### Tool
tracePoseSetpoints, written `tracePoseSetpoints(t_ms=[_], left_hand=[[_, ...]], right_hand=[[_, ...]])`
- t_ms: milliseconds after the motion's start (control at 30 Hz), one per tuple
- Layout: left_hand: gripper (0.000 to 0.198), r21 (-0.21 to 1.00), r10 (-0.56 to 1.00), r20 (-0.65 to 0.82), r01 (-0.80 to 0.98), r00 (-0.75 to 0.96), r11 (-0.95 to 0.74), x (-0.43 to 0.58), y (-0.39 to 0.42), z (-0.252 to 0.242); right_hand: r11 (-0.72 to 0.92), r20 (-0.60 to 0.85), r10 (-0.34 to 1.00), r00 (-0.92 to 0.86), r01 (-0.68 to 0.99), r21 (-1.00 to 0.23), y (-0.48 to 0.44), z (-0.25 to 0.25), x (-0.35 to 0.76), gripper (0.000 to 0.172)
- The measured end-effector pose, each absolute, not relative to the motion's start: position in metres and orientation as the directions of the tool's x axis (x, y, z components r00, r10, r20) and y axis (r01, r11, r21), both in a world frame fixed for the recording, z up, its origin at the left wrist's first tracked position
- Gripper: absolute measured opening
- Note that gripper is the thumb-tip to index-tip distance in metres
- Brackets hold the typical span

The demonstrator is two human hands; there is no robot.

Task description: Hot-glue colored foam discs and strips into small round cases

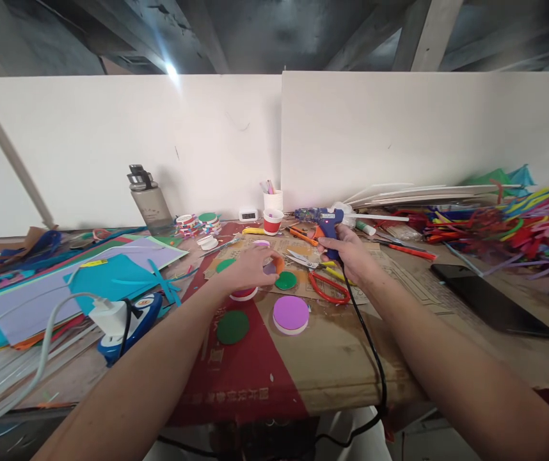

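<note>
My right hand (pixel 346 250) is wrapped round the handle of a blue hot glue gun (pixel 328 221). Its nozzle points left, a white glue stick (pixel 389 218) juts from its back, and a black cord hangs down. My left hand (pixel 248 269) is closed, its fingertips on a small round orange-and-purple piece (pixel 274 266) that is partly hidden. Right beside that piece lies a green disc (pixel 286 280). Beneath the left hand a red-and-white round piece (pixel 246 294) is partly covered. Nearer me are a purple-topped white disc (pixel 290 314) and a dark green disc (pixel 233 327).
Red-handled scissors (pixel 329 288) lie below the glue gun. A red-and-white paper cup (pixel 273 222) stands at the back. On the left are coloured sheets (pixel 39 307), a blue power strip (pixel 133 330) and a bottle (pixel 150 205); on the right, a phone (pixel 490 301) and pipe cleaners (pixel 533 230).
</note>
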State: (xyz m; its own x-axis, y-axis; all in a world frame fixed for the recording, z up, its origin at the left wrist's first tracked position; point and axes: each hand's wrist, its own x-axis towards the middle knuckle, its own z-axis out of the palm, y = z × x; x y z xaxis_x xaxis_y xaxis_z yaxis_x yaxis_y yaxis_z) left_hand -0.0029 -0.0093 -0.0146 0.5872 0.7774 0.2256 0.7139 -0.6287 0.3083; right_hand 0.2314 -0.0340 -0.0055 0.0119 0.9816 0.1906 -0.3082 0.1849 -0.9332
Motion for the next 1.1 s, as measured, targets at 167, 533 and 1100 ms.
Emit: tracePoseSetpoints(t_ms=[167, 533, 1100], left_hand=[[0.039, 0.600, 0.841, 0.379, 0.590, 0.385, -0.541, -0.001, -0.012, -0.005], [0.056, 0.937, 0.917, 0.298, 0.102, 0.263, -0.334, -0.001, -0.014, -0.010], [0.055, 0.918, 0.899, 0.388, -0.001, 0.204, -0.396, 0.001, -0.012, -0.011]], right_hand=[[0.218, 0.242, 0.970, -0.031, -0.332, -0.918, -0.040, -0.003, 0.230, 0.036], [0.223, 0.269, 0.955, -0.121, -0.303, -0.927, -0.047, -0.002, 0.228, 0.036], [0.264, 0.287, 0.937, -0.200, -0.134, -0.955, -0.048, -0.006, 0.229, 0.030]])
